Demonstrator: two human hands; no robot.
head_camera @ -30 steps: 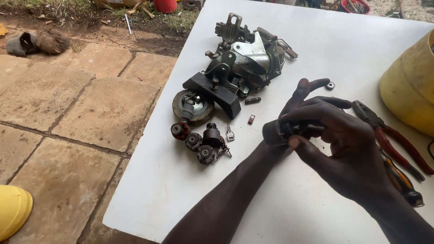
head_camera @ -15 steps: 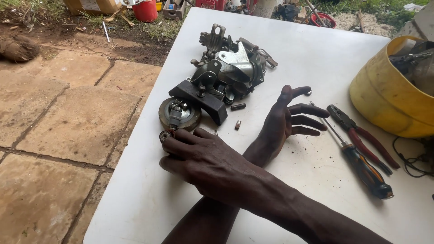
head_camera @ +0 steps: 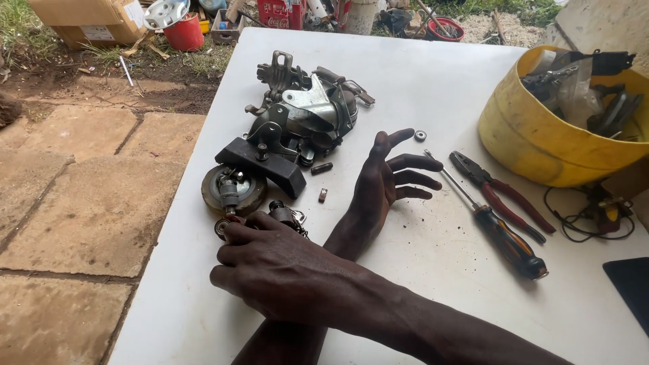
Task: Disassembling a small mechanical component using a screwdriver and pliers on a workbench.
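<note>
My arms are crossed over a white table (head_camera: 433,74). My right hand (head_camera: 270,270) reaches left and curls its fingers over a cluster of small dark metal parts (head_camera: 284,213) at the table's left edge. A little to the right, my left hand (head_camera: 389,179) rests palm down with its fingers spread, holding nothing. Just beyond the cluster lies a round metal disc (head_camera: 216,192) under a black block (head_camera: 260,162). Behind those sits a large grey metal mechanism (head_camera: 297,115).
A short pin (head_camera: 321,167), a small metal piece (head_camera: 323,195) and a tiny ring (head_camera: 420,136) lie loose. A screwdriver (head_camera: 500,233) and red-handled pliers (head_camera: 503,196) lie right of my left hand. A yellow tub (head_camera: 541,149) of parts stands at the right. Paving lies below the left edge.
My right hand left the left hand, crossed over it and landed on the small parts at the left edge. The left hand spread flat on the table.
</note>
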